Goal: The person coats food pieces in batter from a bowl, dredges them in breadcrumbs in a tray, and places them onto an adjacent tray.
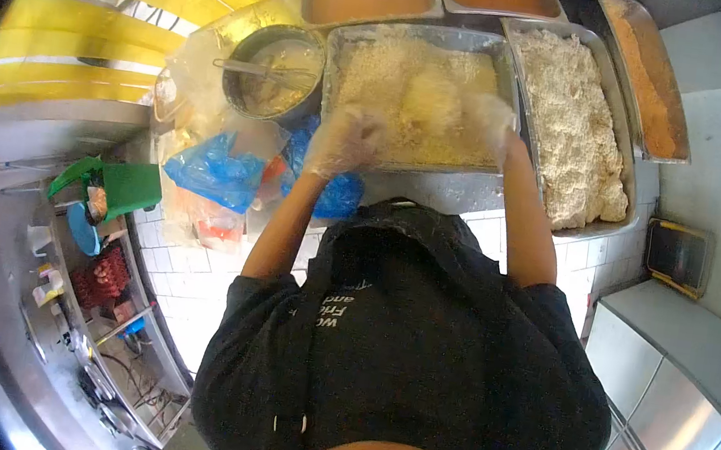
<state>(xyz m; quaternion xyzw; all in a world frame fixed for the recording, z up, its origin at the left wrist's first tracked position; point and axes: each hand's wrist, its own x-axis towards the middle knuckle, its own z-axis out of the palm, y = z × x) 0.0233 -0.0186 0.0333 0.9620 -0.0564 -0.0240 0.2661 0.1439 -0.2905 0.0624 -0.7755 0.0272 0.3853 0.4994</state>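
Evidently both gloved hands are over the tray (488, 45), the left hand (353, 141) at its near left, the right hand (490, 126) at its right side. Between them is a yellowish lump (431, 103) (too blurred; I can't tell whether their fingers grip anything).

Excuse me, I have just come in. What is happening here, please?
A person has the gloved left hand and right hand at a metal tray of yellowish crumbs. Both hands are blurred, so I cannot tell what, if anything, they hold. A pot with a whisk stands left of the tray; a pale floury mixture lies to its right.
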